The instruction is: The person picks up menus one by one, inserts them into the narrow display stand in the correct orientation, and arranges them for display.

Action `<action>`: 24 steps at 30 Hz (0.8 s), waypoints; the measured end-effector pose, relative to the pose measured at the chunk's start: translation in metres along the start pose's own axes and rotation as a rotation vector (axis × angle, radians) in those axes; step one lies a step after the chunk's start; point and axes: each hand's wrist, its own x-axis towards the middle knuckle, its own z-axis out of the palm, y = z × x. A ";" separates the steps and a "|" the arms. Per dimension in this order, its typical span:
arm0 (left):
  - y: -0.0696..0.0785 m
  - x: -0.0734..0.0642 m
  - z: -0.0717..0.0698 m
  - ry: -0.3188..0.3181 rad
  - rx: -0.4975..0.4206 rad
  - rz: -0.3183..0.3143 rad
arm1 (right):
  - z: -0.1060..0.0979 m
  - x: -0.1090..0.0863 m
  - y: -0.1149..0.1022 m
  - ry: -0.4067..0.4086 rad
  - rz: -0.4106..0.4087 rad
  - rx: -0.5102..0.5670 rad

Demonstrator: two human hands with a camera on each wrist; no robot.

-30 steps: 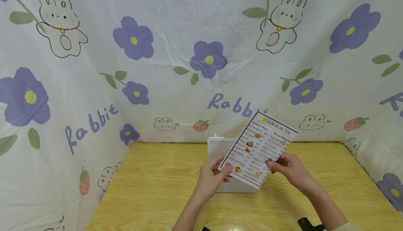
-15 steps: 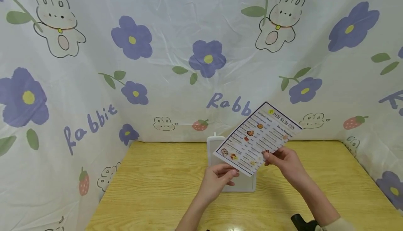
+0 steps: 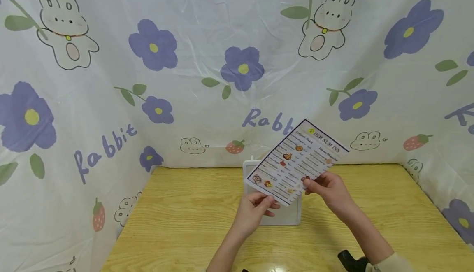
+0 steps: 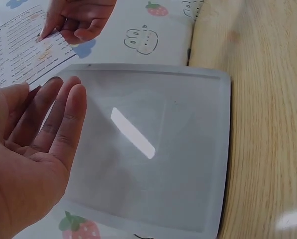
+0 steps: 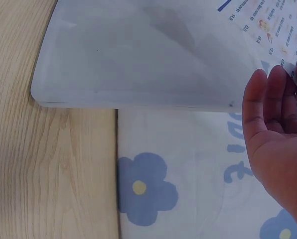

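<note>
A printed menu sheet headed "DIM SUM INN" [image 3: 292, 156] is held up in the air, tilted, with its printed face toward me. My right hand [image 3: 329, 191] pinches its right edge, thumb in front and fingers behind. At the bottom edge, my left hand [image 3: 252, 214] pinches the sheet between thumb and index finger; its other fingers stretch out loosely in the left wrist view. Behind the menu a white framed board [image 3: 285, 216] stands upright on the table, partly covered by the sheet. Its glossy panel [image 4: 188, 139] reflects a bright strip in the left wrist view.
The wooden table [image 3: 177, 218] runs back to a white curtain [image 3: 200, 119] printed with purple flowers and rabbits, which also hangs at both sides. A black object [image 3: 349, 260] lies by the right forearm at the near edge.
Both hands and the menu have shifted up and left overall since a second ago. The left hand's hold has slid along the sheet's bottom edge, away from its lower left corner.
</note>
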 end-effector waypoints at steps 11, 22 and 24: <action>0.014 0.007 -0.006 0.035 0.011 0.066 | 0.005 0.007 -0.006 0.025 -0.034 -0.060; 0.034 0.016 -0.010 0.025 0.037 0.133 | 0.009 0.018 -0.017 0.044 -0.058 -0.056; 0.037 0.019 -0.013 0.022 0.043 0.137 | 0.010 0.022 -0.020 0.048 -0.063 -0.056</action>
